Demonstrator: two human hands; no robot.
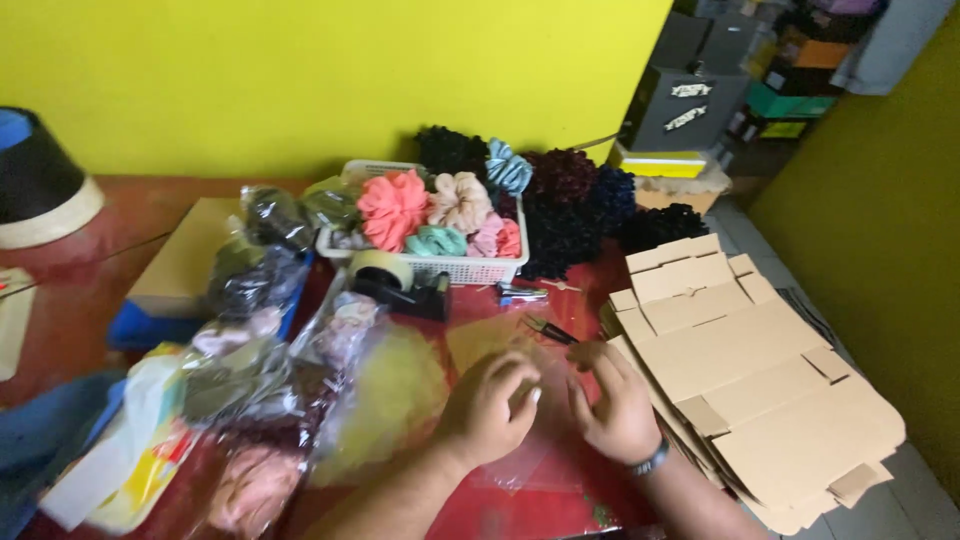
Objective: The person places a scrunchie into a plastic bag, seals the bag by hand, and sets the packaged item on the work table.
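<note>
Head view of a red table [80, 290] set against a yellow wall. The left hand [487, 408] and right hand [617, 403] rest close together on a clear bag [530, 440] lying flat on the table in front of the person. The fingers of both hands are curled and pinch the bag's upper edge, so each hand holds the bag. The right wrist bears a dark band [651, 461].

Just beyond the hands lie scissors [549, 330], and a tape dispenser [395, 282] stands near them. Behind it, a white basket [470, 268] holds scrunchies [394, 206] in pink, cream and teal; dark scrunchies [570, 205] are heaped beside it. To the right is a stack of flat cardboard boxes [750, 370]. To the left lie bagged scrunchies [300, 390].
</note>
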